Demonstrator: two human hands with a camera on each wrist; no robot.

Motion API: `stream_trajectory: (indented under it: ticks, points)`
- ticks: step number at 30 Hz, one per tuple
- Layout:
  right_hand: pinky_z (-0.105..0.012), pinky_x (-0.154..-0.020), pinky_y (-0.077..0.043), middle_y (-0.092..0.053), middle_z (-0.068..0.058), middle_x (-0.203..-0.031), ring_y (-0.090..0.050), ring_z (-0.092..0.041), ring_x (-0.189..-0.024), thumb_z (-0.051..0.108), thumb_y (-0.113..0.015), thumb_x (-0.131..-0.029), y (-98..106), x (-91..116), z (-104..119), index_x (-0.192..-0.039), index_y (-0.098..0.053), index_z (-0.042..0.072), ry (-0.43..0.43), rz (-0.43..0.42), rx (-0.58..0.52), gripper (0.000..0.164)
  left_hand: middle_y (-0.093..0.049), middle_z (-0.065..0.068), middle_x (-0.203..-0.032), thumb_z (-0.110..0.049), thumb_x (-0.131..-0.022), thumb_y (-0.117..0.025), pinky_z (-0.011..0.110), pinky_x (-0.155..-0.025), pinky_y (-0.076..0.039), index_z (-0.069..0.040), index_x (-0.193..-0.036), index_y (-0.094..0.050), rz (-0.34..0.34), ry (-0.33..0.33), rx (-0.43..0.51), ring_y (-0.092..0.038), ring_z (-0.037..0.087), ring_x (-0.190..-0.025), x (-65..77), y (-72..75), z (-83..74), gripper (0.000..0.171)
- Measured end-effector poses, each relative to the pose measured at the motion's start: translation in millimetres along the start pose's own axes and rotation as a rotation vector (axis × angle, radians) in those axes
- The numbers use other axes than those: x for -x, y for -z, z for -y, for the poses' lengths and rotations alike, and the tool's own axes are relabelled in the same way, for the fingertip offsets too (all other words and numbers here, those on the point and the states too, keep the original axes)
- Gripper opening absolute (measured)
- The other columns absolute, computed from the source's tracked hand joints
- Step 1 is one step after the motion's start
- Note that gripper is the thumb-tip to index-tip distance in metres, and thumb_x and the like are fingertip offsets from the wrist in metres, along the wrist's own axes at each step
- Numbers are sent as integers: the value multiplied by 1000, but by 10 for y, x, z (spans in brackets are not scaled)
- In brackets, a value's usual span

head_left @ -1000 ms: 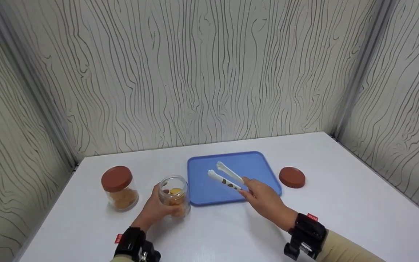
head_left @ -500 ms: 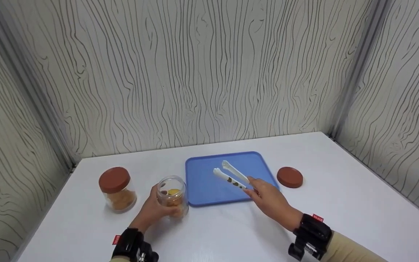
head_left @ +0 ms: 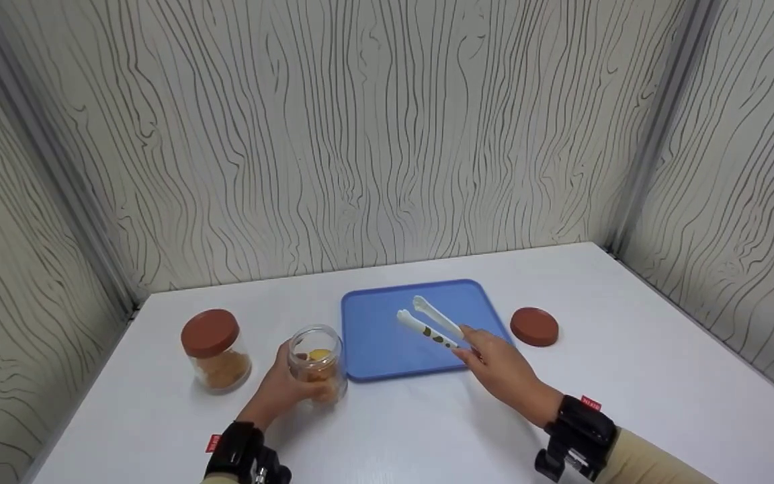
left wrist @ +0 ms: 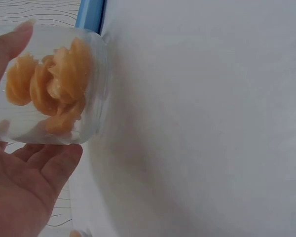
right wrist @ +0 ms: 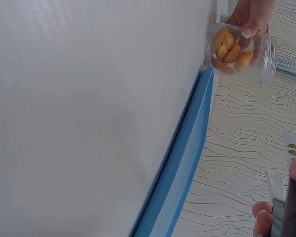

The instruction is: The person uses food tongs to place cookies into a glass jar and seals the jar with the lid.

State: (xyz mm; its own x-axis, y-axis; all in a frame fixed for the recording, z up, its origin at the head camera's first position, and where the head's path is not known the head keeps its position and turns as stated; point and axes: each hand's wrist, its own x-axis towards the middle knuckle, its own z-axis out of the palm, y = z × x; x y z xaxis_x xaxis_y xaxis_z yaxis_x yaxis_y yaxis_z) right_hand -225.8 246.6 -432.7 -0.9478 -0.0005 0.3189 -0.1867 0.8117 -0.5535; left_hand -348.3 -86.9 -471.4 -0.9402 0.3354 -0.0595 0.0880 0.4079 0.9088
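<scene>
My left hand (head_left: 281, 388) grips an open clear jar (head_left: 334, 373) standing upright beside the tray's left edge. Orange-brown swirled pieces of snack (left wrist: 59, 79) lie in its lower part, and the left wrist view shows thumb and fingers on either side of the wall. White tongs with brown spots (head_left: 433, 334) are held by my right hand (head_left: 504, 371) above the blue tray (head_left: 373, 353). Their tips point left and stand apart with nothing between them. In the right wrist view, the dark handle end of the tongs (right wrist: 292, 210) sits between thumb and fingers.
A second jar (head_left: 222, 366) with a red-brown lid (head_left: 210, 333) and similar pieces inside stands to the left. One loose red-brown lid (head_left: 535, 327) lies right of the tray. Patterned wall panels (head_left: 373, 134) enclose the white table (head_left: 400, 430) at the back and sides.
My right hand and the tongs have shifted slightly to the right over the tray. The left hand keeps its hold on the jar in the same place.
</scene>
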Motion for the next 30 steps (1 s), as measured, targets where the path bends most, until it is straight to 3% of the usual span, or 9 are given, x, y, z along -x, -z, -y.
stream_trajectory:
  ticks: [22,30]
  points:
    - [-25,-60,-39,-52,1,-83,-48,-14,-73,17,-62,-96,65,51,-138,-132,-53,-10,-40,-45,17,46,-33,32,-146,-23,-67,-90,61,-108,-26,0,-150,-18,2,-5,-8,-29,46,-136,12,18,-2,112]
    - [-26,-60,-39,-53,3,-79,-47,-12,-70,16,-64,-94,96,88,-180,-129,-57,-8,-52,-71,70,44,-37,30,-144,-21,-67,-90,60,-107,-29,-2,-148,-22,2,-8,-7,-33,44,-134,12,12,-1,108]
